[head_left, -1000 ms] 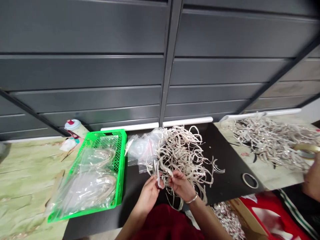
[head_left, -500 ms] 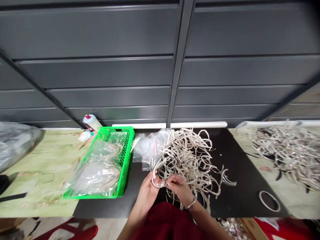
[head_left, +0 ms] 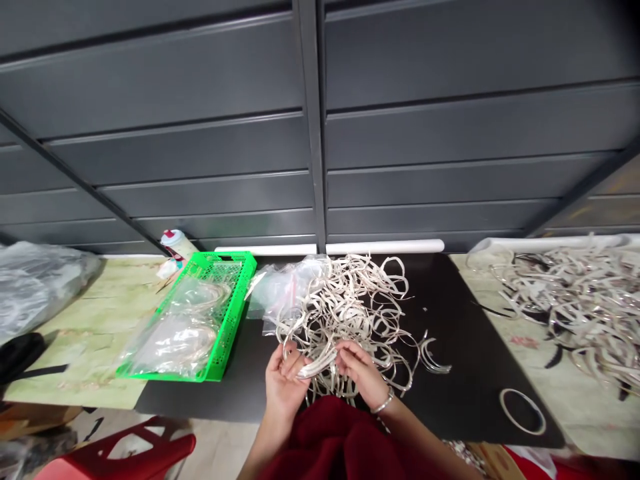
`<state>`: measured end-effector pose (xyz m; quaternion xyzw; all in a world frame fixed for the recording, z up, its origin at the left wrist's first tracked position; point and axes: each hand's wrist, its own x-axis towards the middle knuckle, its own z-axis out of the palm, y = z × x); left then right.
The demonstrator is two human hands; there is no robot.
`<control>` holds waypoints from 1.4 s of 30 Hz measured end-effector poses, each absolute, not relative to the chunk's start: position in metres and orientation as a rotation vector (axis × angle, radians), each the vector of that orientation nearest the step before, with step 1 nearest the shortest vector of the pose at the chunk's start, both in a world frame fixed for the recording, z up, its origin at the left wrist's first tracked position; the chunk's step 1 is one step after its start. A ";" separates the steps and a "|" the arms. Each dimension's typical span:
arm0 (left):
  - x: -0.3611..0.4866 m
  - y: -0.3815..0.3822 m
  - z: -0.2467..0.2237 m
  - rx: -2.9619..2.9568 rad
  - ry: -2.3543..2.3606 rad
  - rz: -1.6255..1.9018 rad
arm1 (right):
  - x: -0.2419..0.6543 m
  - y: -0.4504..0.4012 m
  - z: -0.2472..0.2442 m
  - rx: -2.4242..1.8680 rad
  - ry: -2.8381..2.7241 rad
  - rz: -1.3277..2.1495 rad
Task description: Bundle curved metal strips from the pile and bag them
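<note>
My left hand point(head_left: 283, 380) and my right hand point(head_left: 357, 373) meet at the near edge of a tangled heap of thin, pale, curved strips point(head_left: 345, 300). Between them runs a single curved strip point(head_left: 315, 365), gripped by the fingers of both hands. Its left end lies across my left palm. Other strips press against the backs of my fingers, and some pass beneath my hands. A metal bangle point(head_left: 383, 403) circles my right wrist. A dark red garment point(head_left: 340, 440) fills the view below my hands.
A clear zip bag point(head_left: 280, 293) lies behind the heap. A green plastic crate point(head_left: 235, 280) holds clear bags of strips. Farther right are a tape roll point(head_left: 521, 411) and another heap point(head_left: 565, 313). Behind the black tabletop point(head_left: 465, 347) stands a dark metal cabinet point(head_left: 200, 160).
My hands have drawn slightly apart, with the strip now lying across them. The view has levelled and shifted, and the other person's hand at the right edge is gone from sight.
</note>
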<state>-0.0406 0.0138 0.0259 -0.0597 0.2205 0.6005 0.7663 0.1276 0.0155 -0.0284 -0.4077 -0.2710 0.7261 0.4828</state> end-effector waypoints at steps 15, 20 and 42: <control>-0.022 0.011 0.030 1.396 1.021 0.798 | 0.113 0.013 0.018 -0.914 -0.963 1.521; -0.033 0.016 0.037 1.409 0.924 0.667 | 0.098 0.012 0.011 -0.918 -0.774 1.628; -0.048 0.017 0.026 1.473 1.069 0.694 | 0.089 0.007 -0.006 -1.118 -0.855 1.523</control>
